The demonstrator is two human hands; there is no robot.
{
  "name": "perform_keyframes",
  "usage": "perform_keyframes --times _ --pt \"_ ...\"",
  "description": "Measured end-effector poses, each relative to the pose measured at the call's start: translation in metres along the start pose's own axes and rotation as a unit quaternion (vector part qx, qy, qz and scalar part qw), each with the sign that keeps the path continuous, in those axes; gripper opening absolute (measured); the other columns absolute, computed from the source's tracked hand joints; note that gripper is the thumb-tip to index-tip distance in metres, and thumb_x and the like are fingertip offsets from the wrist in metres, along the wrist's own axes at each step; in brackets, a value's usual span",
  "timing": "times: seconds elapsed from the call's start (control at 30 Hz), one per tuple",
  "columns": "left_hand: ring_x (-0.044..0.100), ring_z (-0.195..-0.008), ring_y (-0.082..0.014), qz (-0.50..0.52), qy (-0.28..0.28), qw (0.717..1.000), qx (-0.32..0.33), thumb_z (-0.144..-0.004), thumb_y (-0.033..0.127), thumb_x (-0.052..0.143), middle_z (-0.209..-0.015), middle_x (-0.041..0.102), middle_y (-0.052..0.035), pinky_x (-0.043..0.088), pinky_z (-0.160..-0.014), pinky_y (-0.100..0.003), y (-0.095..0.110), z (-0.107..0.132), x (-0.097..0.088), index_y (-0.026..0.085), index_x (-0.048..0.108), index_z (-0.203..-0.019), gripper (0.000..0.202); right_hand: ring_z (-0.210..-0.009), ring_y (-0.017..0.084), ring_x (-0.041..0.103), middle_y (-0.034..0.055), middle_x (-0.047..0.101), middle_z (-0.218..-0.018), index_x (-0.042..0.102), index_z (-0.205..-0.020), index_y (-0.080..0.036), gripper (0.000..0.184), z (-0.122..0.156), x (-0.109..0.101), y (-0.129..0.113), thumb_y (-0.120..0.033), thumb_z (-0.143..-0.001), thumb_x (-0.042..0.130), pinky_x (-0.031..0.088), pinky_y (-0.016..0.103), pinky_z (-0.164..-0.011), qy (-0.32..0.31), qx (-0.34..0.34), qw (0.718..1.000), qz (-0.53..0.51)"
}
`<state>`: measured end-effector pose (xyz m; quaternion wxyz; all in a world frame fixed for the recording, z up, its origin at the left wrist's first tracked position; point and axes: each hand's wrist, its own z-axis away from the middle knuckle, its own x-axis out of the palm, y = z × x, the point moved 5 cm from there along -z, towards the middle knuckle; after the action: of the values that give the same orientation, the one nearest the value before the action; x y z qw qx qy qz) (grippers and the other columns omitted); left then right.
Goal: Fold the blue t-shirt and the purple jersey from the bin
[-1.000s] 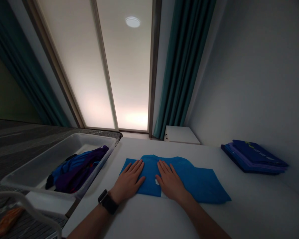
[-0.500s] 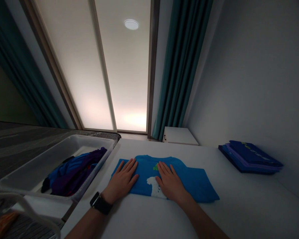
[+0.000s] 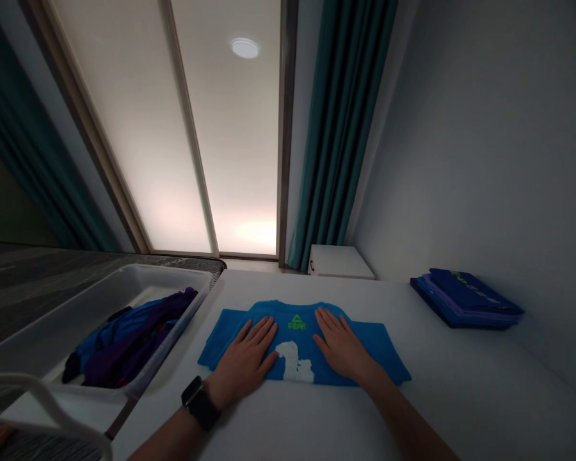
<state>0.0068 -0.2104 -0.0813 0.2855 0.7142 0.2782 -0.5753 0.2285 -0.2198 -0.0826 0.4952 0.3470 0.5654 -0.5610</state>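
A bright blue T-shirt (image 3: 365,349) lies flat on the white table (image 3: 461,410), with a green logo and a white print showing between my hands. My left hand (image 3: 246,365), with a dark watch on its wrist, lies flat on the shirt's left part, fingers stretched out. My right hand (image 3: 344,347) lies flat on the right part, fingers spread. Neither hand holds anything.
A clear plastic bin (image 3: 43,342) with crumpled blue and purple clothes (image 3: 134,333) stands left of the table. A stack of folded dark blue and purple clothes (image 3: 465,299) sits at the table's right, by the wall. Beyond are a small white cabinet (image 3: 340,262), teal curtains and a frosted window.
My hands have moved apart across the shirt, the right one going rightward, so the green logo and white print now show between them. The view has shifted slightly.
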Motion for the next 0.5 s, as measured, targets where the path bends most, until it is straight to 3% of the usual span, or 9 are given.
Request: perform_keyframes --times 0.07,0.17,0.3,0.4,0.5 --pt "0.034 -0.14 -0.028 0.009 -0.001 1.0 -0.001 -0.1 0.049 0.032 -0.153 0.035 -0.0071 0.029 -0.115 -0.052 0.001 -0.003 -0.001 0.024 0.029 -0.151 0.057 -0.147 0.021 0.012 0.0043 0.016 -0.16 0.016 -0.153 -0.014 0.067 0.008 -0.007 0.017 -0.052 -0.098 0.017 0.007 0.041 -0.12 0.013 -0.007 1.0 -0.01" --pt "0.035 -0.14 -0.0263 0.025 0.01 0.999 0.027 -0.1 0.046 0.034 -0.153 0.037 -0.0044 0.027 -0.115 -0.05 0.011 -0.014 -0.007 0.027 0.03 -0.15 0.054 -0.141 0.023 0.03 0.0074 0.037 -0.153 0.032 -0.15 -0.016 0.061 0.022 -0.02 0.046 -0.046 -0.098 0.022 0.019 0.041 -0.117 0.077 -0.012 0.996 -0.032" --pt "0.04 -0.136 -0.024 0.049 0.004 0.994 0.099 -0.1 0.037 0.037 -0.148 0.046 -0.0024 0.028 -0.114 -0.048 0.042 -0.044 -0.017 0.028 0.035 -0.147 0.048 -0.111 0.025 0.057 0.011 0.066 -0.117 0.055 -0.134 -0.017 0.053 0.042 -0.032 0.091 -0.037 -0.095 0.025 0.038 0.042 -0.102 0.17 0.028 0.98 -0.098" --pt "0.047 -0.129 -0.0224 0.064 0.006 0.987 0.149 -0.099 0.029 0.037 -0.139 0.055 -0.0033 0.032 -0.111 -0.044 0.071 -0.076 -0.024 0.027 0.044 -0.14 0.042 -0.088 0.023 0.063 0.0076 0.07 -0.092 0.063 -0.122 -0.018 0.049 0.059 -0.032 0.119 -0.036 -0.092 0.028 0.047 0.039 -0.088 0.193 0.061 0.966 -0.159" --pt "0.055 -0.117 -0.0213 0.069 0.009 0.978 0.196 -0.098 0.022 0.037 -0.126 0.062 -0.0048 0.038 -0.104 -0.04 0.1 -0.112 -0.023 0.025 0.051 -0.132 0.037 -0.074 0.021 0.062 0.0062 0.07 -0.085 0.064 -0.119 -0.017 0.049 0.077 -0.028 0.135 -0.038 -0.091 0.03 0.05 0.036 -0.076 0.205 0.076 0.955 -0.201"
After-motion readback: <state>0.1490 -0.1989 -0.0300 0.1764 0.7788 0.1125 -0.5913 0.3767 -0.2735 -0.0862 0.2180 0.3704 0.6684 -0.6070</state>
